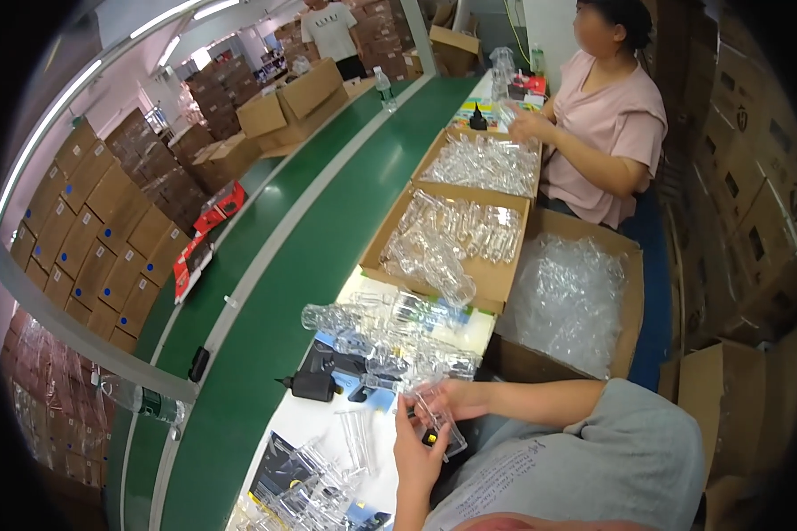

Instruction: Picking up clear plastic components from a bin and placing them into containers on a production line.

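Close to my body, a clear tube-shaped piece (451,434) lies between my two hands. My left hand (415,453) is closed around it from below, thumb and fingers on its sides. My right hand (466,400) grips its upper part, with the fingertips partly hidden behind the clear material. Just beyond my hands, a heap of clear glass-like pieces (390,341) covers the white work surface. A black bottle with a pointed nozzle (313,386) lies left of my hands. More clear tubes (356,440) lie nearer, at the lower left.
Two shallow cardboard boxes (496,288) of clear pieces stand ahead. Right of them is a larger carton lined with clear plastic bags (568,305). A green conveyor belt (266,292) runs along the left. A co-worker in pink (607,133) sits at the far right.
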A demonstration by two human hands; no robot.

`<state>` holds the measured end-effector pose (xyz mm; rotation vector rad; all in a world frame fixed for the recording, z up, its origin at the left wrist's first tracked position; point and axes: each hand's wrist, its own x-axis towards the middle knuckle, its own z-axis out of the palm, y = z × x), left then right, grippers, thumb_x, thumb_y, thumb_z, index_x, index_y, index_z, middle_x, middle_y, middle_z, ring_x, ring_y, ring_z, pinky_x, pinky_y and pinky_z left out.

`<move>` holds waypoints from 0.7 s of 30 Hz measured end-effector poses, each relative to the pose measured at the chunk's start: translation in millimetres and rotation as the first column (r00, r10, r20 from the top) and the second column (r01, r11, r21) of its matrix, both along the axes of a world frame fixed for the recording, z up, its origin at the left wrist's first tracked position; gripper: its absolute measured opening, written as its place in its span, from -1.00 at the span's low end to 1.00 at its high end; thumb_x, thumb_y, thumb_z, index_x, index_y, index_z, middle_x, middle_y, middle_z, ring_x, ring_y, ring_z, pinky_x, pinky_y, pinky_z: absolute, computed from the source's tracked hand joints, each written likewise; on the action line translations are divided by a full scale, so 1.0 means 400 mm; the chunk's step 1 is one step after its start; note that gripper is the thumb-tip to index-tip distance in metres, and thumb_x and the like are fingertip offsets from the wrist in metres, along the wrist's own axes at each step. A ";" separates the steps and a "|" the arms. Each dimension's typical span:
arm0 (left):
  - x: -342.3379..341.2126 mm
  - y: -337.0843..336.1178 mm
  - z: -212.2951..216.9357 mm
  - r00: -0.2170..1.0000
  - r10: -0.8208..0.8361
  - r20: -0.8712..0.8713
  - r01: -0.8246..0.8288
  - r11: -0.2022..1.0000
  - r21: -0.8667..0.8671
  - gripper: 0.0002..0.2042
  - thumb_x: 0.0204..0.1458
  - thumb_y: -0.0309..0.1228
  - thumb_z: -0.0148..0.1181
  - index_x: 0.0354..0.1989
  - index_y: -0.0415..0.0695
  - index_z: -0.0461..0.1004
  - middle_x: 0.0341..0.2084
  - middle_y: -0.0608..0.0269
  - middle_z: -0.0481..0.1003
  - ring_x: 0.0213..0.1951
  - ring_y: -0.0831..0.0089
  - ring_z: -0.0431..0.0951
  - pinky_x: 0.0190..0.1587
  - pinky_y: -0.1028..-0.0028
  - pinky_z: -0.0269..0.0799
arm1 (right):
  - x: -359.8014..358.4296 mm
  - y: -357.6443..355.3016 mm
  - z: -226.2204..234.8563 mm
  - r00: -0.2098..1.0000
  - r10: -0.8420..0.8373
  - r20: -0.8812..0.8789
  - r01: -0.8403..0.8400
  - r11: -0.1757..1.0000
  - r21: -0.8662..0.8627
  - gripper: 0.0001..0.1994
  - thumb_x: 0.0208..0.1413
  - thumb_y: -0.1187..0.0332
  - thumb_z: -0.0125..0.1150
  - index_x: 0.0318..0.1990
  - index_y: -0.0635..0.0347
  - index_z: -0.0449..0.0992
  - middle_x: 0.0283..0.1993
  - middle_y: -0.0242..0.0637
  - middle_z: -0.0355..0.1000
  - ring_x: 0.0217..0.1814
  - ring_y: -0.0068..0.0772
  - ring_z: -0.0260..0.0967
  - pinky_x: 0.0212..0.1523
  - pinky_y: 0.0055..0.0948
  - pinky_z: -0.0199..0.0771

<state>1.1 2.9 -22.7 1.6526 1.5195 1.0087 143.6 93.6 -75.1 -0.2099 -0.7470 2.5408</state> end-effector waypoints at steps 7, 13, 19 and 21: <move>0.007 0.016 0.008 0.997 -0.013 0.076 0.018 0.998 -0.065 -0.21 -0.14 -0.57 0.22 0.28 -0.21 -0.11 0.08 -0.01 0.23 -0.12 0.28 0.43 -0.03 0.35 0.41 | 0.001 0.012 -0.005 1.000 0.001 -0.001 -0.001 0.999 0.034 -0.54 -0.01 0.34 0.22 0.07 0.17 0.27 -0.27 -0.40 0.38 -0.19 -0.58 0.36 -0.25 -0.54 0.42; 0.008 0.014 -0.003 0.998 -0.007 0.066 0.007 1.000 -0.011 -0.19 -0.16 -0.47 0.28 0.25 -0.33 -0.09 0.01 -0.10 0.30 -0.13 0.19 0.47 -0.08 0.40 0.41 | -0.003 0.015 -0.007 1.000 0.021 -0.013 -0.020 0.999 0.027 -0.58 -0.02 0.35 0.22 0.03 0.17 0.30 -0.28 -0.40 0.37 -0.20 -0.59 0.36 -0.28 -0.55 0.44; 0.011 0.008 0.002 0.998 0.009 0.067 -0.007 1.000 -0.023 -0.19 -0.17 -0.48 0.28 0.26 -0.32 -0.09 0.04 -0.07 0.26 -0.12 0.16 0.45 -0.06 0.37 0.39 | 0.005 0.006 0.009 1.000 0.030 0.003 -0.030 0.999 0.035 -0.55 -0.02 0.31 0.23 0.04 0.20 0.30 -0.26 -0.41 0.38 -0.18 -0.60 0.36 -0.24 -0.54 0.45; 0.012 0.009 0.003 0.999 -0.002 0.050 0.003 1.000 -0.026 -0.19 -0.16 -0.46 0.27 0.26 -0.32 -0.10 0.04 -0.08 0.26 -0.12 0.15 0.45 -0.05 0.36 0.37 | 0.007 0.007 0.009 1.000 0.028 0.003 -0.028 0.999 0.043 -0.55 -0.01 0.31 0.23 0.04 0.21 0.29 -0.25 -0.41 0.38 -0.18 -0.61 0.36 -0.24 -0.53 0.45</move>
